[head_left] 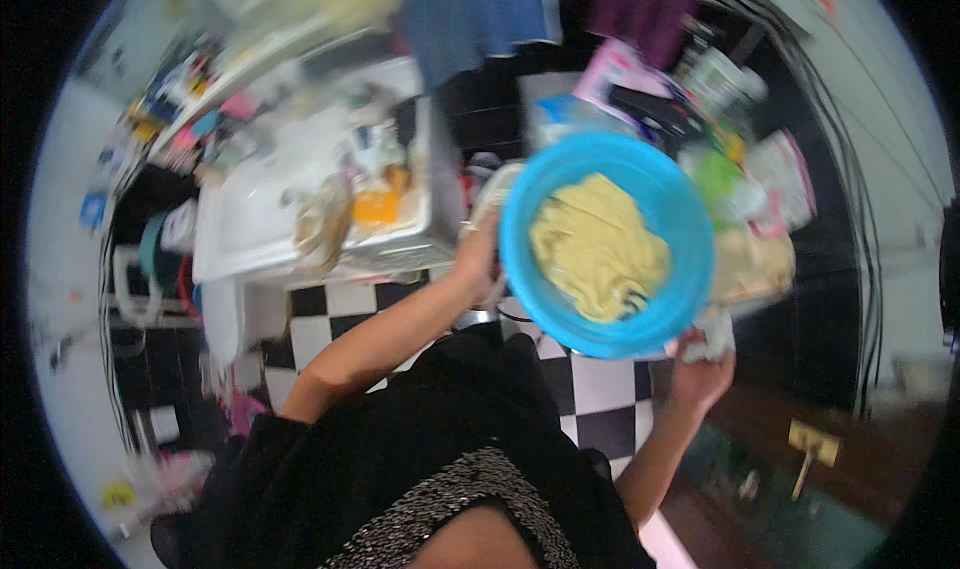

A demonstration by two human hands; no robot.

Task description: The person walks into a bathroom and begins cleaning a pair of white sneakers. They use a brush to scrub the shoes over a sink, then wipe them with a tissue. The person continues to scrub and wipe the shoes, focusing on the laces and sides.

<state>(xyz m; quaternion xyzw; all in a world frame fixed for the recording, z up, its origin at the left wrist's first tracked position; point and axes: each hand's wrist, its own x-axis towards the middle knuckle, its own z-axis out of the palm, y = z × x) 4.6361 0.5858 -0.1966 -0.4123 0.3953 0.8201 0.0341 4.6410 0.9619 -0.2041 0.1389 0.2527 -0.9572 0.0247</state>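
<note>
A round blue plastic basin (517, 269) is before me, right of centre, with a crumpled pale yellow cloth (600, 246) lying in it. My left hand (478, 257) grips the basin's left side, its fingers partly hidden by the rim. At the lower right of the basin is my right hand (703, 370), its fingers curled around a small whitish crumpled item (712, 336). Whether my right hand also bears on the basin is not clear.
A white sink (247, 216) with bottles and an orange item (376, 206) stands to the left. Bags and packages (780, 179) are piled beyond the basin at right. Blue fabric (480, 21) hangs at the top. Below lies a black-and-white checkered floor (604, 385).
</note>
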